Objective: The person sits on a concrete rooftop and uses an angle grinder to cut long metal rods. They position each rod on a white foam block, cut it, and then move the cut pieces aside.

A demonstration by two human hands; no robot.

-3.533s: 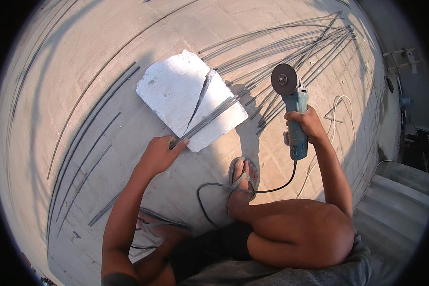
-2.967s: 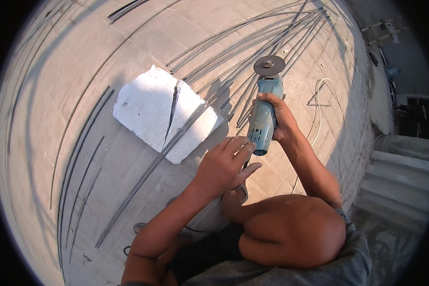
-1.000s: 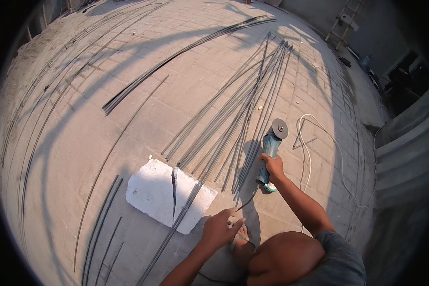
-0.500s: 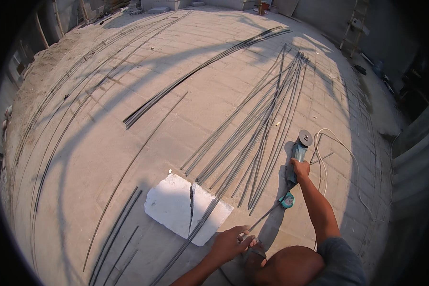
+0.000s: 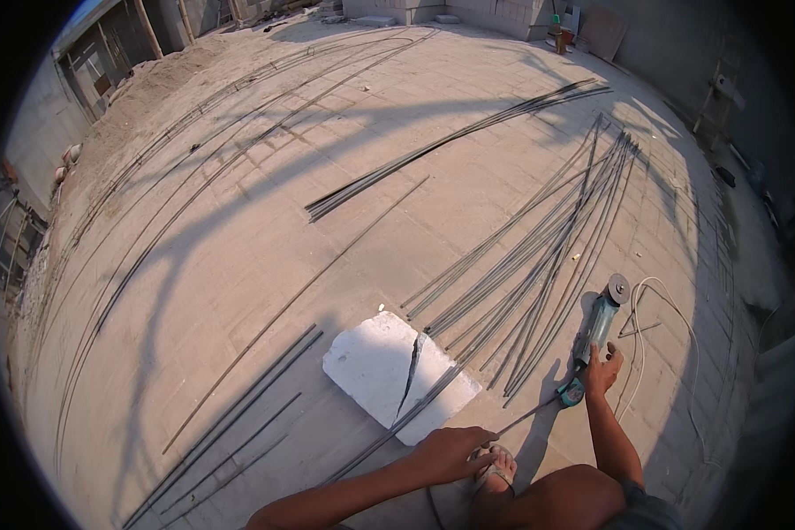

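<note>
An angle grinder (image 5: 601,321) with a teal body and a round disc lies on the ground at the right. Close against its handle end is my right hand (image 5: 602,369), fingers parted and not wrapped round the tool. A teal tape measure (image 5: 571,392) rests just below the grinder. My left hand (image 5: 455,452) is closed above my sandalled foot (image 5: 499,466). A thin dark rod-like length (image 5: 528,417) runs between its fingertips and the tape measure; whether it is a rod or a cord is unclear.
A cracked white slab (image 5: 371,362) lies left of my left hand, with several steel bars (image 5: 446,378) across it. More bars (image 5: 539,256) fan out beyond, another bundle (image 5: 450,150) farther off. A pale cord (image 5: 694,353) loops right of the grinder.
My right hand has loosened from round the grinder and now sits beside its handle. The view has swung left, so the scene appears shifted right. My left hand stays closed near my foot.
</note>
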